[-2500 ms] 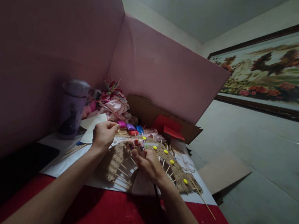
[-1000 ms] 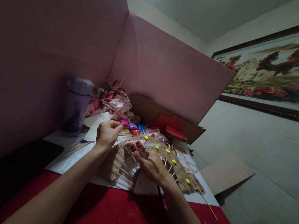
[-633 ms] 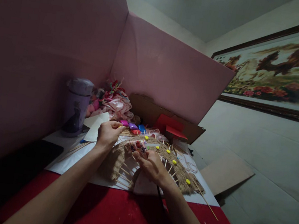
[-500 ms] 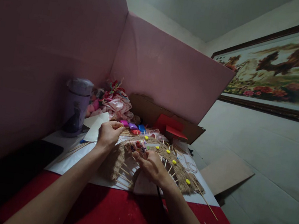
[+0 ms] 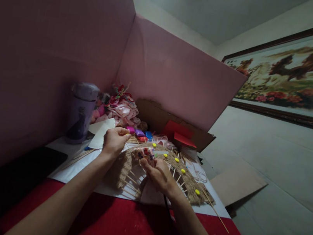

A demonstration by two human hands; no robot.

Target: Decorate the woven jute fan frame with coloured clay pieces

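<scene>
An arched woven piece (image 5: 121,169) of brown cord and thin sticks lies on the white sheet (image 5: 73,170). Several yellow ovals (image 5: 177,160) dot its right side. Above its left part, my left hand (image 5: 114,142) pinches a small yellow piece (image 5: 127,133) between thumb and fingertips. My right hand (image 5: 160,173) is closed on a small patterned packet (image 5: 145,153), over the middle of the weave. The fingers' far side and part of the packet's edge are hidden.
A lilac tumbler (image 5: 82,114) stands at the left, near a heap of pink ribbons (image 5: 122,108). Purple and blue packets (image 5: 139,132) lie behind the weave. Pink panels (image 5: 177,73) rise at the left and back. A loose stick (image 5: 219,218) overhangs the right front.
The whole view has shifted very slightly. Both hands keep nearly the same pose and hold the same things.
</scene>
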